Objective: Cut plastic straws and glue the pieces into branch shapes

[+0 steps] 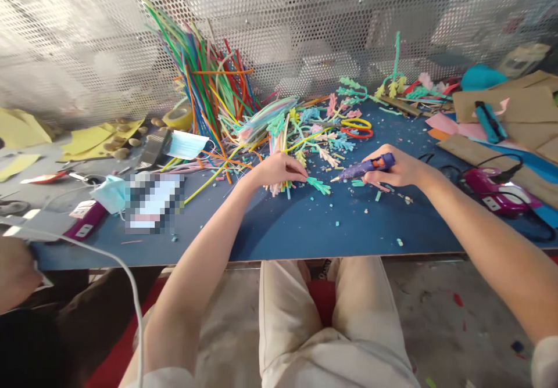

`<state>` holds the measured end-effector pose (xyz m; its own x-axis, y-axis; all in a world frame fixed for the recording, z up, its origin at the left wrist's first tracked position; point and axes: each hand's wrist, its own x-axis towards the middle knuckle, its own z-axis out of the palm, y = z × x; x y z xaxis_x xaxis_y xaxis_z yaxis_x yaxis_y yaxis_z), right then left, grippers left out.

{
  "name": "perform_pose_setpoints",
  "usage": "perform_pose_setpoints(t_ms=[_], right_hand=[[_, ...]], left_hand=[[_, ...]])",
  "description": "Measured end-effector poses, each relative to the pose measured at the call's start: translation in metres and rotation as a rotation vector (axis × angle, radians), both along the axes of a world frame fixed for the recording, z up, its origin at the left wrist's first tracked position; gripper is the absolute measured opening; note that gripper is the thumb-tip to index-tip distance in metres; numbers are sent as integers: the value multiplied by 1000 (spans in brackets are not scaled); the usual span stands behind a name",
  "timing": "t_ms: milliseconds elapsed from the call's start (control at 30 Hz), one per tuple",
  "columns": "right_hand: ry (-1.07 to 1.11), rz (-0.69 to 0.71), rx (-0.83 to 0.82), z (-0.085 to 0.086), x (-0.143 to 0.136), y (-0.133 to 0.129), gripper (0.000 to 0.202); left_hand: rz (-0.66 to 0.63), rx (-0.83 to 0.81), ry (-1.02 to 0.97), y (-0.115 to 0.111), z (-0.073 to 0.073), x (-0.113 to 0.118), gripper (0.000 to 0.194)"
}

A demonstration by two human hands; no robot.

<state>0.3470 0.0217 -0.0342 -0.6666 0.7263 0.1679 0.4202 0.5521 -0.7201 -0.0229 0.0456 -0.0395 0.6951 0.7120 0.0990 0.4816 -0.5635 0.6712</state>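
My left hand point(282, 168) pinches a small green pipe-cleaner sprig point(319, 186), its splayed tips pointing right. Across from it, my right hand point(394, 168) is wrapped round a purple glue gun point(364, 168). The gun's nozzle points left at the sprig, with a small gap between them. Just behind my left hand lies a heap of pastel pipe cleaners point(270, 119). Beyond the two hands are finished-looking fuzzy sprigs point(326, 154) in pink, blue and yellow. Tiny cut bits are scattered on the blue tabletop point(296, 237).
A tall bunch of coloured pipe cleaners point(204, 80) leans on the perforated metal screen point(314, 4). Yellow-handled scissors point(356, 124) lie behind the glue gun. At right are a purple power strip point(497, 190) with black cords and cardboard point(510, 106). A white cable point(131, 283) hangs at left, near another person's arm point(17, 272).
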Motion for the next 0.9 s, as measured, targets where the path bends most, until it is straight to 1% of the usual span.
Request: perform_pose_setpoints(t_ms=[67, 133, 267, 467, 700, 900], right_hand=[[-30, 69, -110, 2, -2, -1, 40], [-41, 76, -140, 3, -4, -2, 46], [-68, 87, -120, 3, -8, -2, 53], [-75, 127, -72, -1, -11, 1, 59], [-88, 166, -32, -4, -14, 1, 60], [-133, 182, 22, -7, -14, 3, 58]], left_hand=[[2, -2, 4, 1, -2, 0, 25], [6, -15, 9, 2, -3, -1, 24], [-2, -63, 24, 1, -3, -2, 25], [-2, -60, 22, 1, -3, -2, 27], [-8, -43, 5, 3, -6, -2, 33], [-9, -46, 5, 3, -7, -2, 30]])
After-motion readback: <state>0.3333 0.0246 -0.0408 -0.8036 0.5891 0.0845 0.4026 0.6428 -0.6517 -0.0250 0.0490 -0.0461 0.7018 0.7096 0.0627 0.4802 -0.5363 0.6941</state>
